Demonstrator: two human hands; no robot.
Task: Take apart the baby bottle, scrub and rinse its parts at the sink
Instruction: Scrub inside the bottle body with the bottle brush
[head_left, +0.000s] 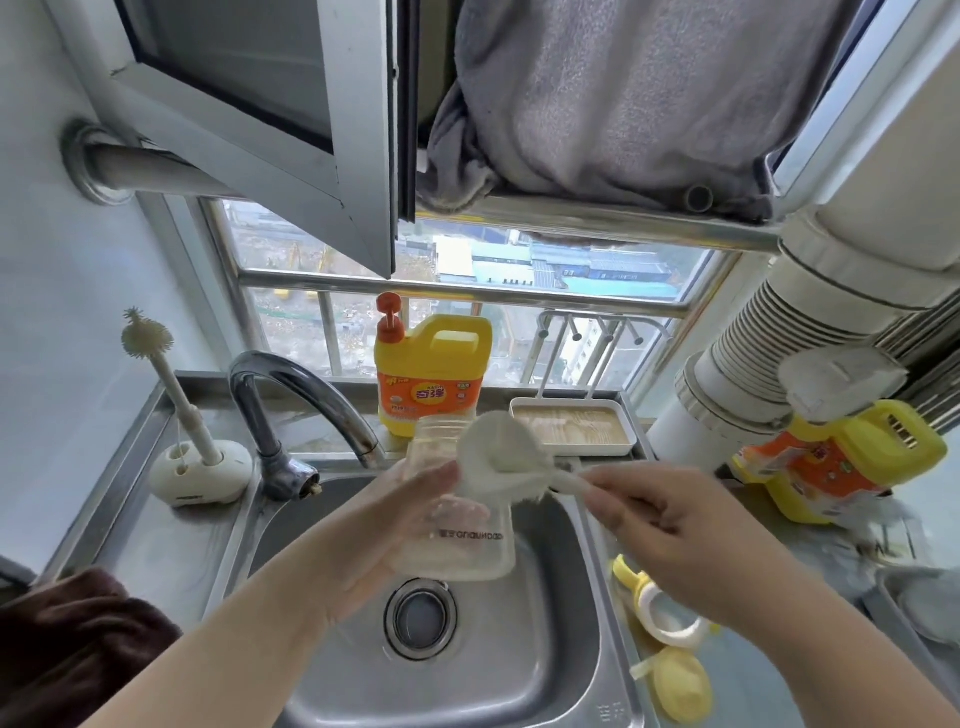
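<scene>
My left hand (379, 540) holds the clear baby bottle body (457, 519) over the steel sink (519, 675), its open mouth pointing away from me. My right hand (685, 535) grips the handle of a white sponge brush (498, 457), whose head lies against the outside of the bottle near its upper part. On the counter to the right of the sink lie the yellow-and-white handle ring (660, 608) and a yellow cap (675, 686) of the bottle.
The faucet (306, 410) arches over the sink's back left; no water runs. A small nipple brush (161, 384) stands in a white holder. A yellow detergent jug (431, 374) and a white tray (571, 426) stand behind; another yellow jug (841, 462) lies right. A brown cloth (72, 649) is at the left.
</scene>
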